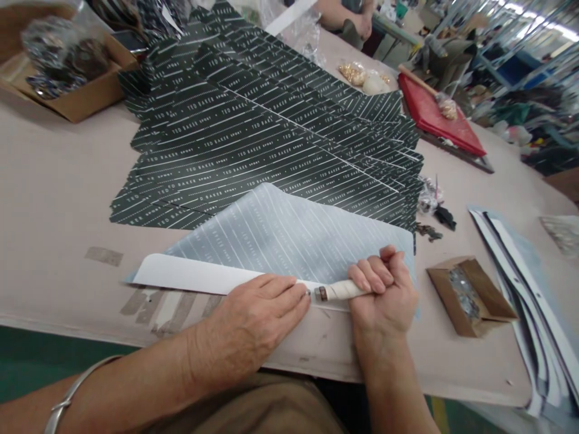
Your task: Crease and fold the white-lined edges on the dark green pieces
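A grey-backed printed sheet lies face down near the table's front edge, its lower edge folded up into a white strip. My right hand is closed in a fist around a tape-wrapped tool handle, whose metal tip points left onto the fold. My left hand rests palm down on the strip, its fingertips pinched close at the tool's tip. Behind the sheet lies a fanned pile of dark green striped printed sheets.
A small open cardboard box of shiny metal parts stands right of my right hand. A stack of sheets hangs at the right edge. A larger cardboard box sits far left, a red board far right. Another person's hand shows at the back.
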Demonstrator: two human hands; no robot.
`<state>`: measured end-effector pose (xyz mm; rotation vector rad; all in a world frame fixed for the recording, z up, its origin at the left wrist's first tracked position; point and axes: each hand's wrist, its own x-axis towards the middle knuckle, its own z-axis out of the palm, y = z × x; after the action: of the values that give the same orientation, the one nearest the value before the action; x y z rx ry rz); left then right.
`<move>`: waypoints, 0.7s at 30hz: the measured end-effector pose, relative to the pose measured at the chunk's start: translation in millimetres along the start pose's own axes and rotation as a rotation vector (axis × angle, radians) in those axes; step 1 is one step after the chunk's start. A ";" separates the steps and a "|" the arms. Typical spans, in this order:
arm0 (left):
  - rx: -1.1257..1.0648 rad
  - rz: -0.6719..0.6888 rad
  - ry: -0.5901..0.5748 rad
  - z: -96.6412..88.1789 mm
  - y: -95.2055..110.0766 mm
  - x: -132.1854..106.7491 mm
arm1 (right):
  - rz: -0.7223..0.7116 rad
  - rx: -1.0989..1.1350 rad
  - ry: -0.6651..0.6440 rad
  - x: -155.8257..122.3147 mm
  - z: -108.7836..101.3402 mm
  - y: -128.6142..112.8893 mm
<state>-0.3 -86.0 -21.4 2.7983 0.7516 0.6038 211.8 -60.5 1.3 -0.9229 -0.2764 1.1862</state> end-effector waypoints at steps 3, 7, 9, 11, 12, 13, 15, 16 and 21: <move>-0.010 0.011 0.034 0.1 -1.4 -1.3 | 0.015 0.020 0.007 1.6 -3.3 6.9; -0.034 -0.008 0.022 -0.3 -0.3 -1.2 | 0.022 0.028 0.015 0.4 -1.8 8.3; -0.040 -0.021 0.017 0.1 0.1 -0.7 | 0.022 0.042 0.024 0.1 -1.3 8.9; -0.043 -0.019 0.030 1.0 -0.2 -0.3 | -0.002 0.035 0.014 -0.5 -0.9 10.1; -0.043 -0.013 0.042 1.7 -0.6 -0.3 | -0.021 0.026 0.004 -1.4 -0.4 10.9; -0.044 -0.006 0.053 2.5 -1.0 -0.5 | -0.044 0.015 -0.008 -3.1 0.7 11.7; -0.044 -0.008 0.068 4.2 -1.8 -1.4 | -0.101 -0.013 -0.043 -9.3 4.9 13.3; -0.044 -0.006 0.077 5.1 -2.0 -2.1 | -0.138 -0.037 -0.078 -13.6 7.9 13.9; -0.068 -0.015 0.109 7.9 -2.2 -6.7 | -0.252 -0.192 -0.385 -30.0 22.4 13.6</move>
<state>-3.1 -88.1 -31.4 2.7139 0.7568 0.7697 176.8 -75.4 13.2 -0.7912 -0.8048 1.1087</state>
